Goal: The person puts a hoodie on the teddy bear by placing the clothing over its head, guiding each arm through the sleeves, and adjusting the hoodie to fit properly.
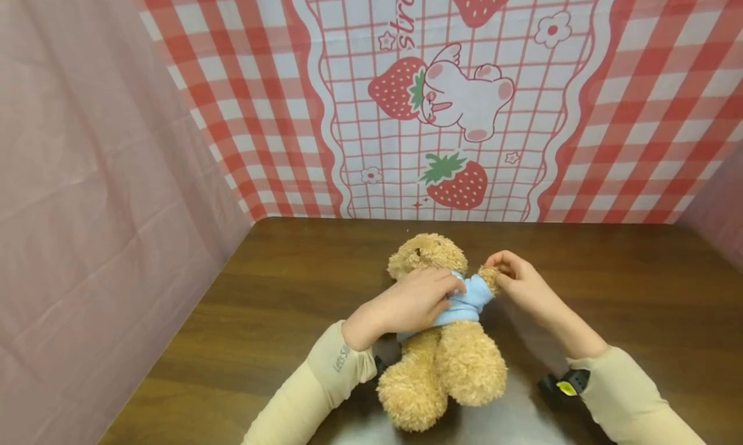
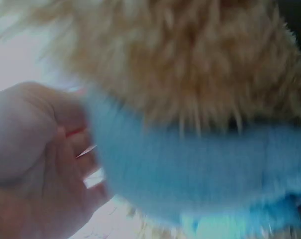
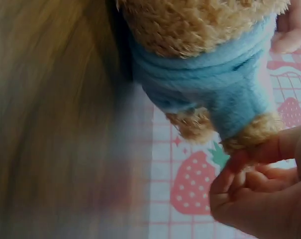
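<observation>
A curly tan teddy bear in a light blue shirt is on the brown table, feet toward me and head tipped to the left. My left hand lies across the bear's chest, its bent fingers holding the shirt front. In the left wrist view, the fingers and thumb of that hand meet the side of the blue shirt. My right hand pinches the paw at the end of a sleeved arm. The right wrist view shows thumb and fingers gripping this paw.
The wooden table runs back to a red-and-white checked cloth with strawberries and a cartoon animal. Pale pink fabric hangs at the left. A dark wrist strap with a yellow-green part is on my right wrist.
</observation>
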Demonstrator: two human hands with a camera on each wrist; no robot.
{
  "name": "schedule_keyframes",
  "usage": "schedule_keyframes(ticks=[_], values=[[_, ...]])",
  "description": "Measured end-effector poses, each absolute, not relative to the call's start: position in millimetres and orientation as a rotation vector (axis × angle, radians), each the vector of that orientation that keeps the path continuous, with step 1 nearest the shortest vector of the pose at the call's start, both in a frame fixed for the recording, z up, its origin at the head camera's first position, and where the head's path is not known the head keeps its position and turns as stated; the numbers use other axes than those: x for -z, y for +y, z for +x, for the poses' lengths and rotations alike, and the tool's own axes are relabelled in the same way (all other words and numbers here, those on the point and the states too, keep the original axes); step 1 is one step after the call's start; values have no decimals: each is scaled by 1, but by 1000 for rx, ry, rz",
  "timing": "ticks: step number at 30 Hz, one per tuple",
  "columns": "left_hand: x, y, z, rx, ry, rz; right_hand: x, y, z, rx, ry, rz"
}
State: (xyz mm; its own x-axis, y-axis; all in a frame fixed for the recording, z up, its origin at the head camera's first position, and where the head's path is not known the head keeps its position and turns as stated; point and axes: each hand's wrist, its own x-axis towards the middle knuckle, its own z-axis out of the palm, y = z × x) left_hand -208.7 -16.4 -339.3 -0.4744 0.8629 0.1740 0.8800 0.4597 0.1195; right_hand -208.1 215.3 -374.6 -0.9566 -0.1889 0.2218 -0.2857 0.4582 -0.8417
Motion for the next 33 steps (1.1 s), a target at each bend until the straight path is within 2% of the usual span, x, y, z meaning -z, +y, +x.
schedule_keyframes(ticks=[3,8,13,19,26,33], values=[[334,-23,-208,368,-2633,-1607,370,222,-204,-1222,-2770,420],[335,-41,-205,424,-2596,-1577,360,224,-188,-890,-2870,583],[333,-60,-199,521,-2646,-1471,353,221,-176,-868,-2753,588],[340,-77,-194,627,-2803,-1406,360,216,-178,-706,-2543,653],[370,-66,-194,646,-2880,-1399,371,219,-180,-633,-2566,552],[377,-56,-194,777,-2757,-1238,375,228,-184,-663,-2707,432]])
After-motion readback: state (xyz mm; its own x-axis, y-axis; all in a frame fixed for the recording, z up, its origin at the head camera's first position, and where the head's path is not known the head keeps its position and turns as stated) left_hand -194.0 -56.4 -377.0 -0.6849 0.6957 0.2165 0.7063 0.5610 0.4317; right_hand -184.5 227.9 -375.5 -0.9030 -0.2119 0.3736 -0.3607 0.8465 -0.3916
